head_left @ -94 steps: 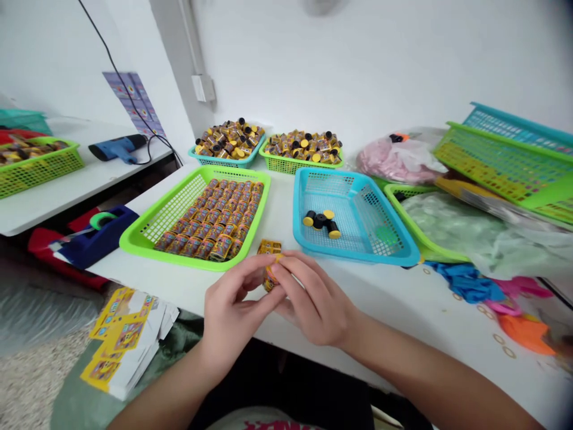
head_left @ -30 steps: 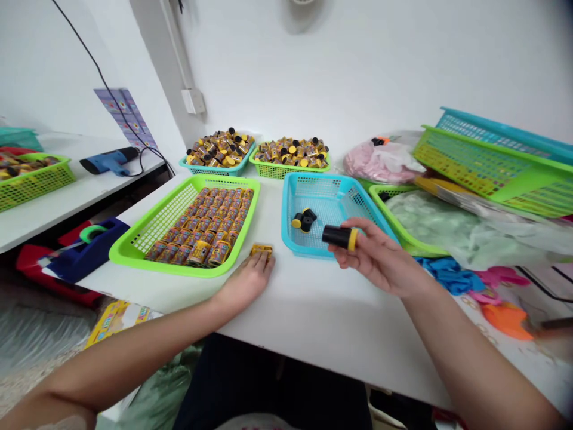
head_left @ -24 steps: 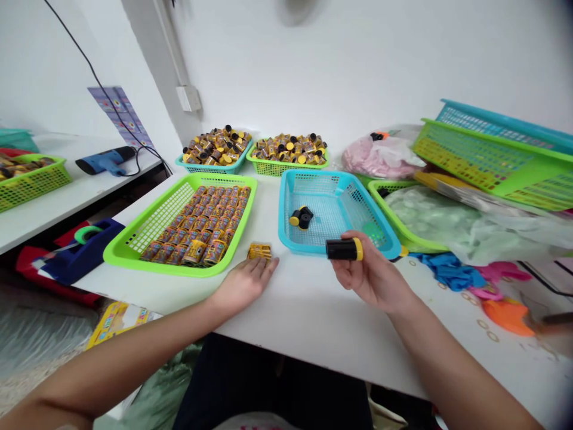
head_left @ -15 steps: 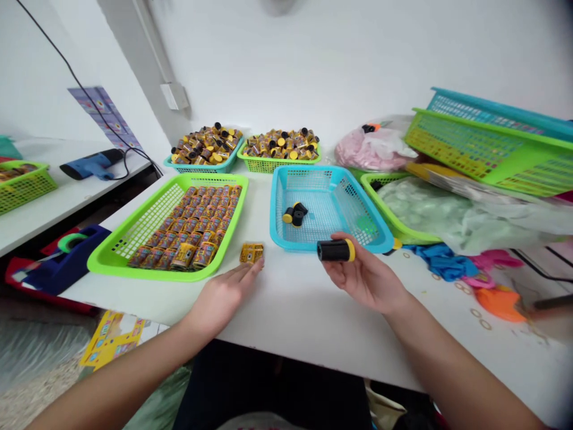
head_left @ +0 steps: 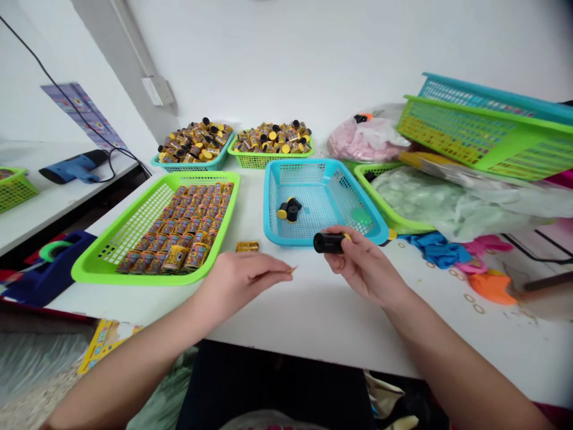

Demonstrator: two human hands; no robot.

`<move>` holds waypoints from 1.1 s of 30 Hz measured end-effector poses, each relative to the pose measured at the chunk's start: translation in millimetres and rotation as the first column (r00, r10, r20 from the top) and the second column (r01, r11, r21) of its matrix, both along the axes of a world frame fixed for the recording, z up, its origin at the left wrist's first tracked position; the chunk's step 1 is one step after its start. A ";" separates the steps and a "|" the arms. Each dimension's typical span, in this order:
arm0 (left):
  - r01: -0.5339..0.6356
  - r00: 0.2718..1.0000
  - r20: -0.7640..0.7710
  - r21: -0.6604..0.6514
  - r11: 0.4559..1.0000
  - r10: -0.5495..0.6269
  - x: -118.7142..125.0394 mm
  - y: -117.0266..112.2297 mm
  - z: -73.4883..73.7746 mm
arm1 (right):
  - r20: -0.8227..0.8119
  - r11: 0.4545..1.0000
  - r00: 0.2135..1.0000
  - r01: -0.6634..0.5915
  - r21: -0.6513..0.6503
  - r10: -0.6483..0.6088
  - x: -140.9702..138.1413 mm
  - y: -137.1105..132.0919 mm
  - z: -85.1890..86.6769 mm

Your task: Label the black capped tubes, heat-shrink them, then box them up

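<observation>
Black tube clamped by fingers of the right hand
A thin piece is pinched by the left hand, fingertips together.

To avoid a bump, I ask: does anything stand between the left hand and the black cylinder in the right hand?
Nothing visible stands between the left hand and the black cylinder; white table shows in the gap. The blue basket lies beyond it.

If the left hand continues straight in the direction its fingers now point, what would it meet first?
Most likely the right hand or the black cylinder it holds; depth is unclear, so the left hand might pass in front.
</observation>
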State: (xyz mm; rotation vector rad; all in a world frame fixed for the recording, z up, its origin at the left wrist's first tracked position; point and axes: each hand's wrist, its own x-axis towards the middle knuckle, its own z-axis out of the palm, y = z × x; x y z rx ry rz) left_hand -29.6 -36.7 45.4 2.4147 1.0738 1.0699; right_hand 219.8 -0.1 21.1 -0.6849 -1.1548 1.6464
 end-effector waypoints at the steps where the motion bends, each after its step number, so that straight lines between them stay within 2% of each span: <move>1: 0.000 1.000 0.016 0.021 1.000 0.000 9.0 9.3 1.6 | 0.016 0.999 1.000 0.016 0.030 -0.017 1.4 0.3 1.7; 3: 0.000 1.000 0.021 0.055 0.999 -0.001 24.9 26.4 -2.3 | 0.039 0.996 0.998 0.044 0.078 -0.047 4.9 1.4 4.8; 6: 0.047 0.999 0.016 0.053 0.998 -0.048 37.6 40.0 -19.5 | 0.057 0.987 0.992 0.105 0.119 -0.113 8.9 3.8 6.1; 9: 0.080 0.996 0.038 -0.123 0.989 -0.076 36.7 38.2 -35.1 | 0.066 0.985 0.990 0.118 0.129 -0.127 9.5 6.4 2.9; 11: 0.085 0.996 0.050 -0.228 0.970 -0.075 32.9 34.3 -39.8 | 0.082 0.987 0.990 0.100 0.127 -0.111 8.7 7.4 0.2; 16: 0.049 0.999 0.014 -0.201 0.978 -0.047 29.3 32.0 -40.8 | 0.088 0.996 0.995 0.041 0.083 -0.048 7.1 6.4 -2.9; 22: 0.087 0.995 0.056 -0.103 0.991 -0.082 30.7 32.6 -43.4 | 0.111 0.998 0.993 -0.038 0.058 0.031 5.4 3.3 -2.9; 28: 0.071 0.993 0.097 -0.117 0.991 -0.059 25.8 33.3 -45.0 | 0.067 0.997 0.996 -0.067 0.032 0.065 5.5 3.6 -3.2; 33: 0.089 0.994 0.070 -0.135 0.987 -0.080 24.8 34.1 -47.0 | 0.234 0.990 0.970 -0.087 0.114 0.059 6.2 4.5 -6.8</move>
